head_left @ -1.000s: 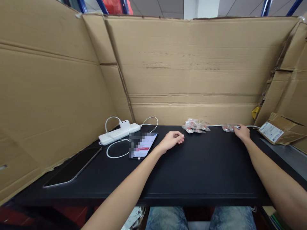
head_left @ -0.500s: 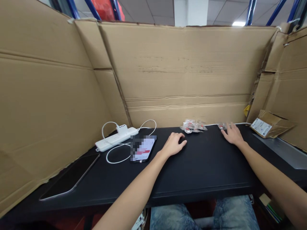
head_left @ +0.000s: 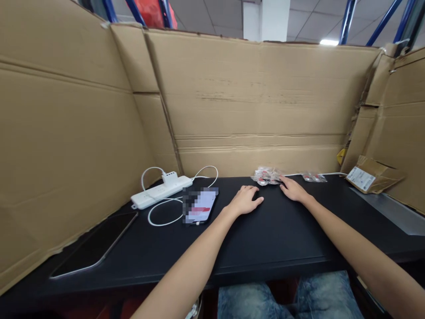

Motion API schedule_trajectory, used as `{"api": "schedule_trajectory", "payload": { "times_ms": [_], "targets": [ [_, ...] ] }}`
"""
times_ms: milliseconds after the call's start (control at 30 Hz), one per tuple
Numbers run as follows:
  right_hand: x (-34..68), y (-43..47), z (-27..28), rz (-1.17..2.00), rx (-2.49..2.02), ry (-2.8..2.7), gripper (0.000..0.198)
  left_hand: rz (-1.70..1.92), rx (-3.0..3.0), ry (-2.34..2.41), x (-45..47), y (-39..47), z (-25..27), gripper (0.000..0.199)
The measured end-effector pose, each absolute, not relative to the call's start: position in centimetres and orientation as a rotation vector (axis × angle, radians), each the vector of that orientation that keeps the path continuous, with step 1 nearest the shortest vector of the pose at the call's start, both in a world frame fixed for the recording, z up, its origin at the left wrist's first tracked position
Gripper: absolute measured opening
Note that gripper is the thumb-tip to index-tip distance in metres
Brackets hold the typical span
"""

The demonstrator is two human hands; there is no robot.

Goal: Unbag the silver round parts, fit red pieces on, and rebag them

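Three tall cardboard walls [head_left: 252, 97] stood around the left, far and right edges of the black tabletop [head_left: 279, 230], shutting it in on every side but the near one. Down the left edge, toward the near left corner, a dark tablet [head_left: 96, 243] lay flat with its screen blank. At the right edge, toward the far right corner, a folded cardboard piece [head_left: 373, 174] with a white label rested partly on a grey surface beside the tabletop. A white power strip [head_left: 161, 192] lay toward the far left corner, with a white cable [head_left: 166, 212] looping from it over the tabletop to a phone [head_left: 200, 205], which lay face up with its screen lit, just to the right of the strip.

Both forearms reached in over the near edge. The left hand [head_left: 246, 200] rested palm down near the middle of the tabletop, fingers loosely spread and flat, gripping nothing, just right of the phone and apart from it. The right hand [head_left: 292, 189] lay palm down a little farther in, fingers open and stretched toward the far edge, its fingertips [head_left: 282, 179] touching or just short of the near side of a heap of small clear packets [head_left: 266, 174] with red and white contents; which of the two I could not tell. That heap sat against the far edge, near its middle. A smaller cluster of like packets [head_left: 314, 177] lay along the same edge, to the right of the hand and clear of it.
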State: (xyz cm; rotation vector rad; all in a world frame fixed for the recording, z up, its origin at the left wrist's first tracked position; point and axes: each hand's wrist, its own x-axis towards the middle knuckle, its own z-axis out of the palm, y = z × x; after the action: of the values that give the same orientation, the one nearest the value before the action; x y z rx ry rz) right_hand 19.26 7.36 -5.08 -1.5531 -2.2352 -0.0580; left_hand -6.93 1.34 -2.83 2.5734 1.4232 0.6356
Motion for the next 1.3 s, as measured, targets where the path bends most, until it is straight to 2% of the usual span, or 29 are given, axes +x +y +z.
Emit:
{"api": "schedule_trajectory", "payload": {
  "times_ms": [133,333,433,633,767,900,1133,1300],
  "targets": [
    [20.1,6.8,-4.9,-0.109,-1.579,-2.117,0.032,0.630,2.578,1.419,-7.1,1.2,-2.8,0.049],
    [19.7,5.4,-4.4,-0.265,-1.678,-2.045,0.047,0.673,2.585,1.416,-7.1,1.3,-2.9,0.044],
    [19.8,5.3,-4.2,-0.198,-1.651,-2.118,0.036,0.703,2.584,1.411,-7.0,1.0,-2.7,0.040],
    [18.4,4.4,-3.2,-0.030,-1.252,-2.101,0.022,0.899,2.456,1.375,-5.4,-0.7,-1.4,0.040],
    [15.0,2.1,-2.4,0.038,-0.948,-2.121,0.021,1.013,2.156,1.226,-4.6,-0.8,-1.2,0.047],
    [12.3,0.0,-2.2,0.069,-0.750,-2.205,0.028,1.120,1.853,1.111,-5.1,0.2,-1.9,0.041],
    [12.4,0.2,-1.9,0.199,-0.831,-1.952,0.040,1.141,1.663,0.905,-5.7,0.5,-1.9,0.032],
    [12.6,1.1,-1.6,0.494,-0.921,-1.725,0.024,1.163,1.558,0.901,-5.6,0.0,-1.2,0.035]
  ]
}}
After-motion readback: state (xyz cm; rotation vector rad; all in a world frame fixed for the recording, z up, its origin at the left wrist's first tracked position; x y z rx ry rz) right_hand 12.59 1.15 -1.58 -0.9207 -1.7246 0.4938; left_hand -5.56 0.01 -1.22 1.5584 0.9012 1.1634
